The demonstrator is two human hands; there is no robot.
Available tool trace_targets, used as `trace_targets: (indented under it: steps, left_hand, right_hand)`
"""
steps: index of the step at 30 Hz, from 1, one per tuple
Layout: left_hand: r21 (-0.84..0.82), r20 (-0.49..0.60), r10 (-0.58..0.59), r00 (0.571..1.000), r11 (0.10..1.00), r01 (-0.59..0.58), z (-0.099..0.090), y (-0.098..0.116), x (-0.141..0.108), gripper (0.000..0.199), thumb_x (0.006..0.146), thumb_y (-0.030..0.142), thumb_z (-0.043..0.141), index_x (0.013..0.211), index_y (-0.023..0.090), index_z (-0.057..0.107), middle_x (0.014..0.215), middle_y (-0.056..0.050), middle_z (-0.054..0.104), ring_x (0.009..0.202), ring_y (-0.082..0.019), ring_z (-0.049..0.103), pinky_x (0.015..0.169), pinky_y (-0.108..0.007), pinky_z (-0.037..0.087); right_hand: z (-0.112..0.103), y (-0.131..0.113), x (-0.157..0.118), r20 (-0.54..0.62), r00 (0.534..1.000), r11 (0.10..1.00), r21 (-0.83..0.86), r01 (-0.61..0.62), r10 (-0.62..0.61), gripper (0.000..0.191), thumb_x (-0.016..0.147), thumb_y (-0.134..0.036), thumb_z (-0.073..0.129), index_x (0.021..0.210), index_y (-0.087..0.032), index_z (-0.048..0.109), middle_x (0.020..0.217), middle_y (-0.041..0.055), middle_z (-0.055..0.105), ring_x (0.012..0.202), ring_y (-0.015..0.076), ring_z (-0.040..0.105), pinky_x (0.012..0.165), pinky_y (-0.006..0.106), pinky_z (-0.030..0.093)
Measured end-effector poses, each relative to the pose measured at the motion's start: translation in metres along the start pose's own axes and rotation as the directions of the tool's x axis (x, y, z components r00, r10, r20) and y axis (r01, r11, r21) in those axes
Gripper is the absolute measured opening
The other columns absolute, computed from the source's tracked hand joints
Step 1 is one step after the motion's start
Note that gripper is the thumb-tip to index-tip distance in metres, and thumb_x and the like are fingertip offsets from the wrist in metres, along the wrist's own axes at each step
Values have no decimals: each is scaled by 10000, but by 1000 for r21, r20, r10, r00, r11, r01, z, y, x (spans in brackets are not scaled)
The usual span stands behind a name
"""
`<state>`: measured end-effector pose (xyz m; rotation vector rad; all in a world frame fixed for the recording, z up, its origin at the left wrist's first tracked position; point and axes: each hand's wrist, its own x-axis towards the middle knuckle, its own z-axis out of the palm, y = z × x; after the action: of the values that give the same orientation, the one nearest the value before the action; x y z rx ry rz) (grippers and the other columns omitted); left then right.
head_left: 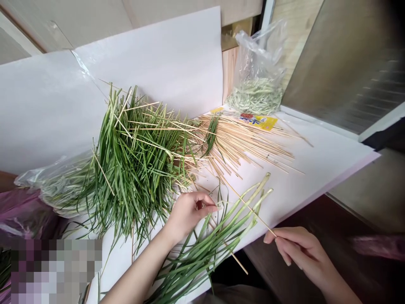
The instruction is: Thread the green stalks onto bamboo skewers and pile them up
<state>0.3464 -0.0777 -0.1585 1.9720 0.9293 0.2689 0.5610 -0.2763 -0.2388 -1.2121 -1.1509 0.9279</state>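
Observation:
My right hand [299, 251], at the lower right, pinches one end of a thin bamboo skewer [261, 220]. The skewer slants up and left across the pale stems of a loose bunch of garlic chives [190, 270]. Whether it pierces any stem, I cannot tell. My left hand [190, 213] is beside that bunch, thumb and fingertips pressed together. A thin pale strand seems to come from its fingertips, too fine to identify. Behind my left hand rises a large heap of garlic chives [136, 169], with several skewers lying across it.
Many bamboo skewers [249, 141] lie fanned out beside the heap on a white board [329, 143]. A clear plastic bag [256, 80] of pale green pieces stands at the back. Another clear bag [68, 181] lies at the left. A white panel [164, 59] stands behind.

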Motion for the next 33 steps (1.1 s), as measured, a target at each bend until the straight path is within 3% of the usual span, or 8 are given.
trace_targets:
  steps: [3, 6, 10, 18, 33]
  left_hand:
    - [-272, -69, 6, 998, 962, -25, -8, 1, 2, 213, 793, 340, 759, 712, 154, 695, 691, 1, 649, 641, -119, 504, 629, -240, 374]
    - [-520, -130, -62, 990, 854, -14, -14, 3, 6, 231, 771, 360, 793, 713, 154, 704, 692, -1, 656, 636, -99, 509, 625, -215, 386]
    - [-702, -136, -181, 974, 711, 34, -18, 3, 13, 231, 723, 382, 843, 786, 171, 772, 739, -12, 691, 634, -76, 521, 597, -179, 391]
    - [-813, -36, -196, 980, 576, 85, -9, 6, 17, 242, 689, 359, 874, 787, 151, 799, 764, -23, 694, 644, -63, 551, 606, -166, 432]
    - [-821, 14, -207, 978, 557, 129, -7, 4, 15, 273, 675, 370, 883, 772, 131, 794, 733, -19, 668, 599, -49, 522, 581, -152, 424]
  right_hand:
    - [0, 1, 0, 2, 1000, 1000, -13, -13, 13, 309, 1058, -430, 531, 955, -261, 768, 687, 3, 661, 443, 128, 497, 472, 267, 364]
    - [0, 5, -1, 10, 1000, 1000, -24, -13, 13, 295, 1059, -412, 539, 971, -245, 765, 802, 30, 709, 454, 122, 512, 474, 259, 385]
    - [3, 11, -3, 70, 997, 997, -70, 12, -7, 258, 1064, -369, 538, 1039, -238, 759, 886, 42, 731, 469, 118, 538, 501, 241, 444]
    - [6, 11, -1, 114, 993, 997, -71, -18, 26, 297, 1072, -382, 512, 1034, -214, 754, 885, 50, 731, 474, 116, 516, 489, 228, 439]
    - [6, 9, 1, 96, 994, 997, -64, -41, 47, 310, 1073, -380, 504, 1016, -208, 756, 761, 27, 692, 469, 122, 508, 488, 233, 422]
